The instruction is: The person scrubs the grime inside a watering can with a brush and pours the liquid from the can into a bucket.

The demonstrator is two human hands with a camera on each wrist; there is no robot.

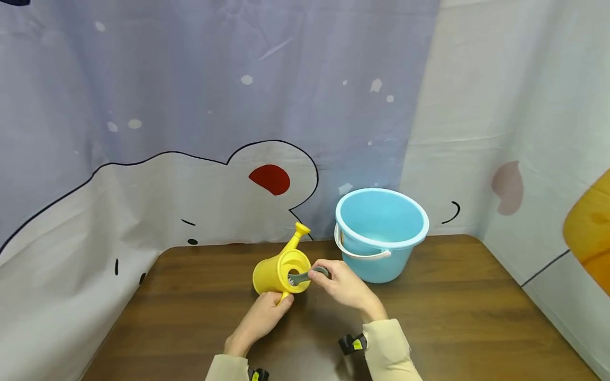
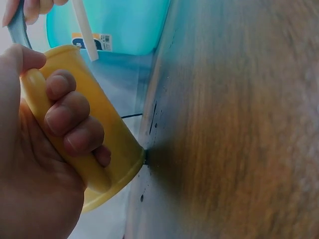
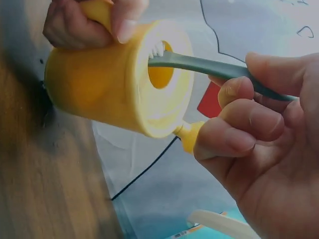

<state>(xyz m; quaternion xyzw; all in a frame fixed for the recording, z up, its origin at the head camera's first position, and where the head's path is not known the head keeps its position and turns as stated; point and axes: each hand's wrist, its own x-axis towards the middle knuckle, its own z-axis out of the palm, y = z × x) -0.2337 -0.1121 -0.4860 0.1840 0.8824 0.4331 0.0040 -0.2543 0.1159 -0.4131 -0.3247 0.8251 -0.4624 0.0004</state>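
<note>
My left hand [image 1: 263, 316] grips the handle of a yellow watering can [image 2: 107, 129], its fingers curled round it. The can is tipped so that its top opening faces me, and its spout [image 1: 294, 242] points up and away. Between the thumb and fingers of my right hand [image 1: 347, 286] is a grey-green brush [image 3: 209, 67] with white bristles. In the right wrist view the bristles are at the edge of the round hole in the can's top, with the brush head partly inside.
A light blue bucket [image 1: 381, 267] with a white handle [image 1: 367, 256] stands on the brown wooden table [image 1: 457, 312], right of the can. Behind the table hangs a printed curtain [image 1: 190, 106], which also runs along both sides.
</note>
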